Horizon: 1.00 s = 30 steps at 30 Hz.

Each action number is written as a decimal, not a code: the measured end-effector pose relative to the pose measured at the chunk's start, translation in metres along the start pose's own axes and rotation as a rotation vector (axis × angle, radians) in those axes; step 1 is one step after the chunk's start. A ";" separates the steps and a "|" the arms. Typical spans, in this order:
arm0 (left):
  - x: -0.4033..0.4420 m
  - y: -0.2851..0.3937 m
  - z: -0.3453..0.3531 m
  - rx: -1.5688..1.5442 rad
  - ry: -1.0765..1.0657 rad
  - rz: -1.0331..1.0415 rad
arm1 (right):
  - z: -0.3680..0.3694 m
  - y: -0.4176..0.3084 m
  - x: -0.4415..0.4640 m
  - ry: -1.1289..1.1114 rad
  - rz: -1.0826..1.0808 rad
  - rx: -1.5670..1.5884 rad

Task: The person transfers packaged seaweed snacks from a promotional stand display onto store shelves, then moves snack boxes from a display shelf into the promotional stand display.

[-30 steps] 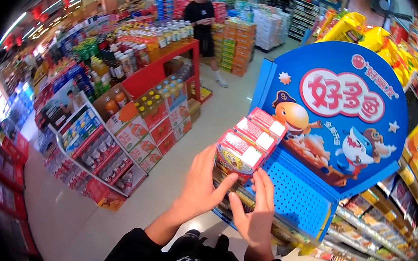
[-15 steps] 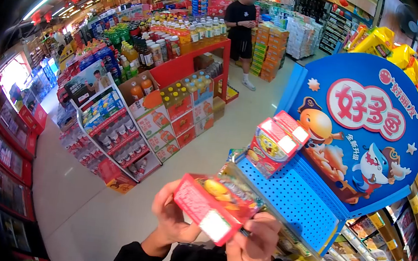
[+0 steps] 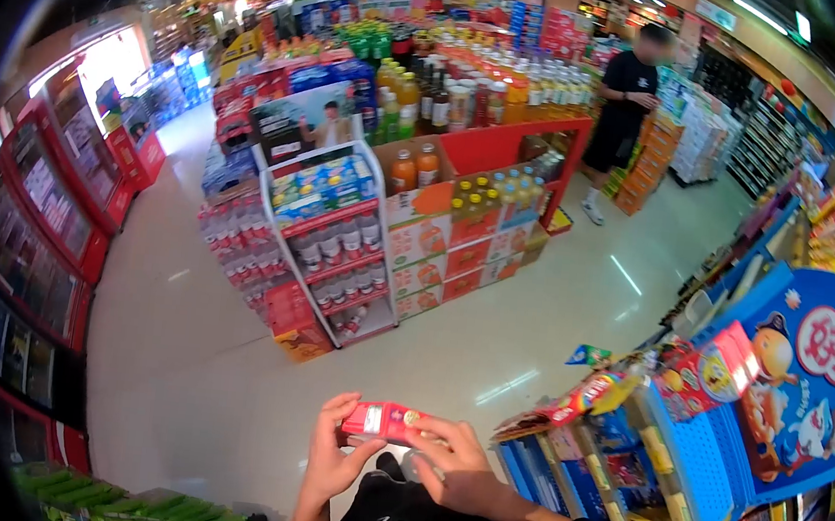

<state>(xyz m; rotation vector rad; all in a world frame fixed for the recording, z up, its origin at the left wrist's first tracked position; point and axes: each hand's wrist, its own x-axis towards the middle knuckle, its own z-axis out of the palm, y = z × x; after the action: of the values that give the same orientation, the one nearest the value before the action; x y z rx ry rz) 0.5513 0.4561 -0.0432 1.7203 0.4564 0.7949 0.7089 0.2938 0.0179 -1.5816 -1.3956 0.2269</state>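
Observation:
A small red box (image 3: 360, 418) with a white label patch is held in front of my chest. My left hand (image 3: 336, 459) is closed around its left end, thumb below and fingers above. At the box's right end, my right hand (image 3: 458, 462) grips it with fingers and thumb. To the right, similar red boxes with a yellow cartoon face (image 3: 718, 372) stand on a blue perforated display shelf (image 3: 690, 458). A rounded blue sign (image 3: 816, 399) rises behind them.
Ahead stands a drink display with cartons (image 3: 418, 251) and a white rack of bottles (image 3: 338, 253). A person in black (image 3: 626, 100) stands at the back right. Red-framed coolers (image 3: 48, 235) line the left side. Green packets (image 3: 113, 502) lie at the bottom left.
My view has swung left, so the blue display now sits at the far right. The red box has turned in my hands and is lower and farther from the display.

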 end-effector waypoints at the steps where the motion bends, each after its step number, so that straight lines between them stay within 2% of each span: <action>1: 0.001 -0.008 -0.014 0.025 0.034 0.006 | 0.015 0.013 0.010 0.051 -0.083 -0.007; 3: 0.008 -0.027 -0.040 0.079 0.105 0.018 | 0.035 0.020 0.035 0.081 -0.036 0.009; 5: 0.019 -0.037 -0.064 -0.017 0.185 0.039 | 0.059 0.037 0.052 0.100 0.065 0.068; 9: 0.036 -0.046 -0.107 -0.066 0.302 0.101 | 0.089 0.045 0.103 0.182 0.075 -0.119; 11: 0.041 -0.056 -0.124 -0.049 0.320 0.110 | 0.102 0.052 0.120 0.095 0.146 0.043; 12: 0.043 -0.061 -0.131 -0.245 0.313 0.059 | 0.112 0.055 0.128 0.070 0.186 0.124; 14: 0.054 -0.068 -0.140 -0.341 0.348 -0.015 | 0.125 0.063 0.145 0.038 0.111 0.075; 17: 0.078 -0.073 -0.152 -0.134 0.340 -0.131 | 0.135 0.074 0.170 0.025 0.066 0.000; 20: 0.109 -0.069 -0.155 0.282 0.311 -0.100 | 0.141 0.104 0.193 0.015 0.089 0.042; 24: 0.142 -0.095 -0.147 0.496 0.385 -0.112 | 0.150 0.148 0.234 -0.048 0.108 0.015; 30: 0.222 -0.123 -0.142 0.301 0.522 -0.228 | 0.144 0.196 0.325 -0.057 0.014 0.071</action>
<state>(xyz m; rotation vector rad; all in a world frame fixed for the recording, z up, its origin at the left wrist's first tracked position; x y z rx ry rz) 0.6167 0.7376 -0.0792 1.6792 1.1556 1.0454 0.8440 0.6688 -0.0579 -1.5376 -1.4055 0.3294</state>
